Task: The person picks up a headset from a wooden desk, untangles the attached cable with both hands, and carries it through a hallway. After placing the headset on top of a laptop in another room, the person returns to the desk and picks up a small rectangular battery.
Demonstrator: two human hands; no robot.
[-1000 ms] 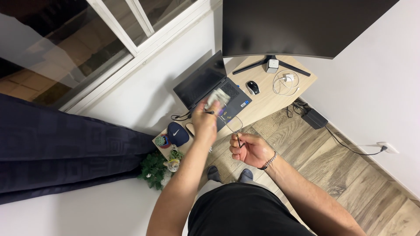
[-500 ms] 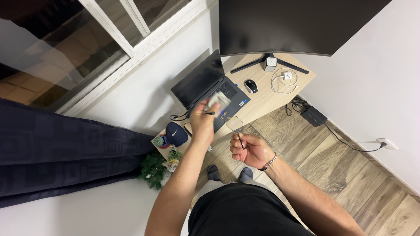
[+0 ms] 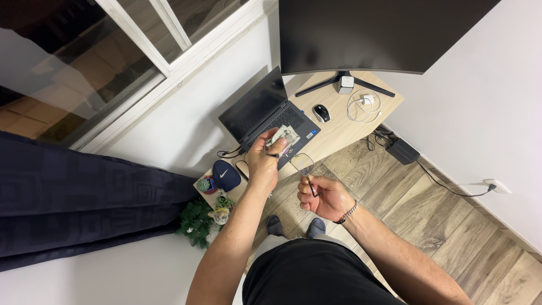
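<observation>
Glasses (image 3: 302,164) held mid-air above desk (image 3: 339,133) edge, in front of laptop (image 3: 265,116). Right hand (image 3: 327,196) closed on temple end; left hand (image 3: 262,161) pinched shut on cloth (image 3: 282,135) at one lens. Light, thin-framed, likely fragile; lenses smudge-prone. Best gripped by temples or frame rim, not lens faces. Temple axis runs from right hand up-left toward lenses; lens front angled toward laptop.

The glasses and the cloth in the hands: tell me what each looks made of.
The glasses, pinched by the right hand, look like thin dark metal or plastic wire, with clear, see-through lenses. The cloth, bunched in the left hand, looks like soft, pale grey fabric, since it crumples in folds; the weave is too small to tell.
</observation>
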